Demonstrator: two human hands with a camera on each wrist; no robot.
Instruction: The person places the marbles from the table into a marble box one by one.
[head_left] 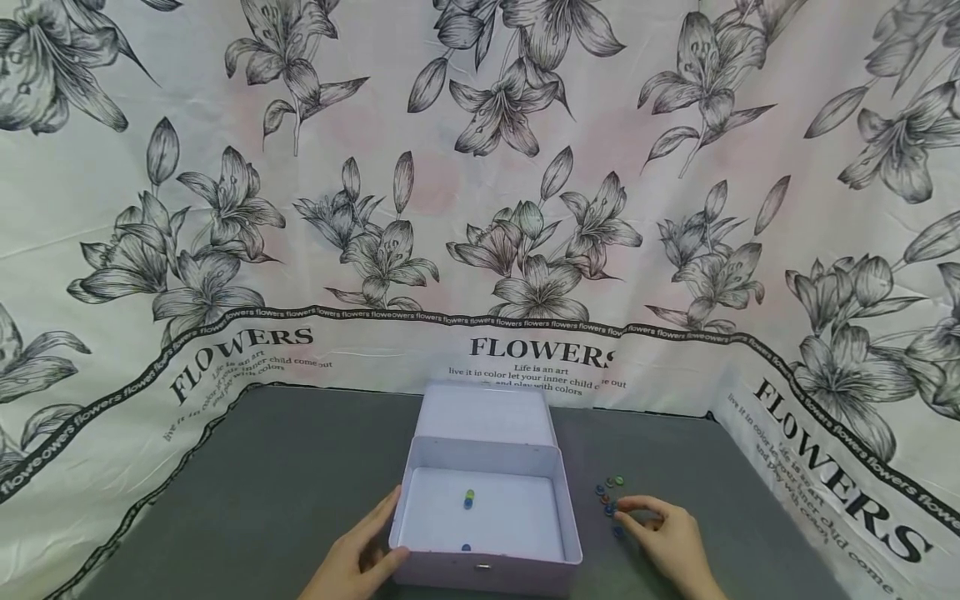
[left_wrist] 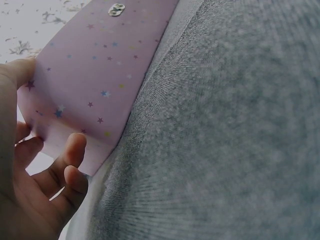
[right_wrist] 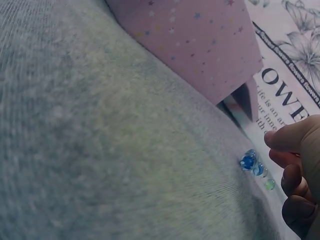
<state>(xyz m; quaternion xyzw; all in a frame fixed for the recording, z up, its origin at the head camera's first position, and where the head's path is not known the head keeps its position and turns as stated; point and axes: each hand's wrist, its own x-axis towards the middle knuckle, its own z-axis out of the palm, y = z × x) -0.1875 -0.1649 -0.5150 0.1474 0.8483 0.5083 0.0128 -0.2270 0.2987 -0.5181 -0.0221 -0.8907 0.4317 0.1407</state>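
Observation:
A pale lilac box [head_left: 487,575] with small printed stars stands with its lid [head_left: 483,414] tipped back. My left hand [head_left: 360,550] grips its front left corner, thumb on the front rim and fingers bent along the side. Inside lie a green marble [head_left: 470,494], a blue marble [head_left: 468,503] touching it, and another blue marble [head_left: 466,547] by the front wall. To the right of the box, my right hand [head_left: 667,537] has thumb and forefinger at a blue marble [head_left: 609,510]; whether they pinch it is unclear. Several loose glass marbles [right_wrist: 248,160] lie around those fingertips.
The dark grey tabletop [head_left: 300,467] extends on both sides of the box. White cloth [head_left: 390,350] printed with flowers and lettering hangs behind and along the sides. A green marble [head_left: 618,481] lies at the far end of the loose group.

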